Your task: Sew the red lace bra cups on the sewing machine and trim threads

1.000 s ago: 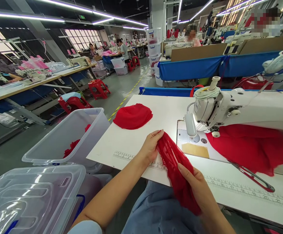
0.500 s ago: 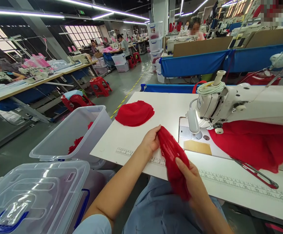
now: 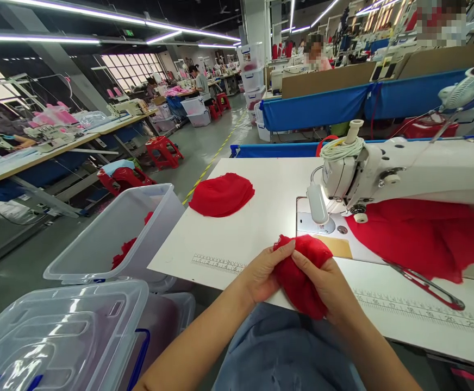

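Observation:
Between both hands, over the front edge of the white sewing table [image 3: 204, 244], is a bunched piece of red fabric [image 3: 302, 290]. My left hand [image 3: 263, 274] pinches its upper left edge, thumb on top. Close beside it, my right hand [image 3: 322, 282] grips the same fabric, its thumb nearly meeting the left thumb; the other fingers are partly hidden. A white sewing machine [image 3: 424, 168] stands just beyond to the right, with its needle area behind the hands. A flat stack of red fabric pieces [image 3: 221, 194] lies at the table's far left.
More red cloth [image 3: 420, 233] lies under the machine arm, beside metal thread snips or tweezers [image 3: 428, 285]. Left of the table are an open plastic bin [image 3: 110, 222] with red scraps and a lidded bin [image 3: 57, 326]. Red stools [image 3: 163, 152] and other workers stand farther off.
My left hand has come down and closer to my right hand. The fabric, stretched long between them before, is now bunched up. The view has shifted slightly.

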Available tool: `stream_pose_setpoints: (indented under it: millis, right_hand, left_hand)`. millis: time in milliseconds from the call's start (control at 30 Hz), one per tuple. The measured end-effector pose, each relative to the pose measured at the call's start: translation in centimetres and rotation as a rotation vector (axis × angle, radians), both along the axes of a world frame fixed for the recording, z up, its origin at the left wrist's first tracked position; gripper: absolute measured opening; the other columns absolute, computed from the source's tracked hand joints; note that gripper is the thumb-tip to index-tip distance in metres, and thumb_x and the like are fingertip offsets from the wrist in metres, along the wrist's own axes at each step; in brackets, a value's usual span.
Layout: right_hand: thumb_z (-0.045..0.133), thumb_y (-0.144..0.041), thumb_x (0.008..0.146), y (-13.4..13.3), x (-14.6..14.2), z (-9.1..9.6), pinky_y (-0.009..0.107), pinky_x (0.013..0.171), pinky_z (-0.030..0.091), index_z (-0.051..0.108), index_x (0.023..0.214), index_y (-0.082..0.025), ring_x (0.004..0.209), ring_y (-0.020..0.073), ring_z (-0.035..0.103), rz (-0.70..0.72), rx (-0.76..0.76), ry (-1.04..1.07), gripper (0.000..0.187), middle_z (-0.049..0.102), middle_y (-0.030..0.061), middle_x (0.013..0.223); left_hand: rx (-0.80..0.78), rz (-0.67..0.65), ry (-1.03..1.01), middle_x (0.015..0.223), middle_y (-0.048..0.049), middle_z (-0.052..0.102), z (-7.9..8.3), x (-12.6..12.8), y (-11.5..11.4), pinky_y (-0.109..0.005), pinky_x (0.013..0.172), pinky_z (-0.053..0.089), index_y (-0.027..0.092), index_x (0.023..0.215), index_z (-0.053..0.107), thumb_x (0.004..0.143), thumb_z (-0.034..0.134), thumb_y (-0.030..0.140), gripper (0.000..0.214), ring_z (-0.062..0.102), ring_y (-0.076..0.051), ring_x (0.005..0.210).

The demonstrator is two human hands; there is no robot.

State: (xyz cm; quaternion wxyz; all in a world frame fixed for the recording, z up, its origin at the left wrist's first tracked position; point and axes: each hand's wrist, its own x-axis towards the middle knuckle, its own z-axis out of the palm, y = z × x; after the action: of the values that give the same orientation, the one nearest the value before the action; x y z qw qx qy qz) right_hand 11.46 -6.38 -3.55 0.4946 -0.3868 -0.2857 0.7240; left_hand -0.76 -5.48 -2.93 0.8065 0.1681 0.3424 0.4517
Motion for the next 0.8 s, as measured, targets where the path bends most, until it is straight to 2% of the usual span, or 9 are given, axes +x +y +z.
stream_pose_setpoints:
  millis: [100, 167, 267, 400, 533, 633, 800]
  right_hand:
    - [0.085, -0.045, 0.062, 0.1, 0.4, 0.3, 0.036, 0.081, 0.055, 0.072, 0.084, -0.022, 0.084, 0.0225, 0.068, -0.045, -0.054, 0.013, 0.035, 0.074, 0.0017, 0.082]
    - [0.085, -0.047, 0.061, 0.2, 0.6, 0.3, 0.035, 0.077, 0.056, 0.071, 0.079, -0.022, 0.084, 0.0237, 0.068, -0.115, -0.075, 0.012, 0.034, 0.073, 0.0008, 0.077]
    - [0.084, -0.049, 0.062, 0.2, 0.7, 0.2, 0.035, 0.073, 0.057, 0.069, 0.076, -0.022, 0.085, 0.0254, 0.068, -0.173, -0.054, -0.039, 0.033, 0.072, 0.001, 0.074]
    - [0.084, -0.05, 0.062, 0.2, 0.7, 0.0, 0.035, 0.069, 0.058, 0.069, 0.077, -0.022, 0.084, 0.0257, 0.068, -0.194, -0.051, -0.053, 0.035, 0.073, 0.0012, 0.075]
    - [0.085, -0.048, 0.062, 0.3, 0.6, -0.2, 0.035, 0.071, 0.058, 0.07, 0.08, -0.023, 0.087, 0.0264, 0.069, -0.178, -0.067, -0.026, 0.034, 0.074, 0.0014, 0.076]
    - [0.084, -0.047, 0.063, 0.1, 0.7, -0.2, 0.037, 0.075, 0.058, 0.072, 0.086, -0.023, 0.09, 0.0282, 0.069, -0.159, -0.1, -0.006, 0.036, 0.075, 0.0034, 0.082]
    - [0.085, -0.044, 0.063, -0.5, 1.3, 0.0, 0.04, 0.078, 0.056, 0.072, 0.1, -0.02, 0.092, 0.0294, 0.07, -0.04, -0.116, 0.036, 0.046, 0.076, 0.0065, 0.088]
  left_hand:
    - [-0.065, 0.016, 0.006, 0.079, -0.0057, 0.074, -0.1, 0.1, 0.5, -0.024, 0.078, 0.05, 0.013, 0.081, 0.071, 0.079, 0.075, 0.031, 0.018, 0.068, -0.015, 0.074]
    - [-0.105, -0.031, -0.006, 0.078, -0.007, 0.075, -0.3, 0.0, 0.7, -0.024, 0.076, 0.051, 0.012, 0.081, 0.071, 0.082, 0.072, 0.035, 0.023, 0.069, -0.017, 0.075]
    - [-0.166, -0.075, -0.078, 0.083, -0.0093, 0.075, -0.3, -0.1, 0.6, -0.028, 0.082, 0.052, 0.01, 0.09, 0.072, 0.08, 0.073, 0.039, 0.031, 0.071, -0.02, 0.082]
    - [-0.16, 0.029, -0.115, 0.084, -0.0075, 0.076, 0.0, 0.2, 0.4, -0.029, 0.087, 0.052, 0.011, 0.089, 0.071, 0.078, 0.075, 0.023, 0.016, 0.072, -0.019, 0.081]
    - [-0.176, 0.077, -0.121, 0.082, -0.0066, 0.076, 0.3, 0.7, 0.4, -0.027, 0.082, 0.055, 0.012, 0.084, 0.07, 0.078, 0.076, 0.024, 0.014, 0.071, -0.017, 0.075]
    - [-0.091, 0.084, -0.075, 0.08, -0.0059, 0.075, 0.6, 0.7, 0.4, -0.024, 0.078, 0.054, 0.011, 0.082, 0.07, 0.072, 0.08, 0.018, 0.015, 0.07, -0.015, 0.074]
    - [-0.037, 0.168, 0.006, 0.077, -0.0045, 0.073, 1.0, 0.7, 0.8, -0.027, 0.076, 0.053, 0.012, 0.081, 0.069, 0.068, 0.079, 0.017, 0.017, 0.068, -0.016, 0.072]
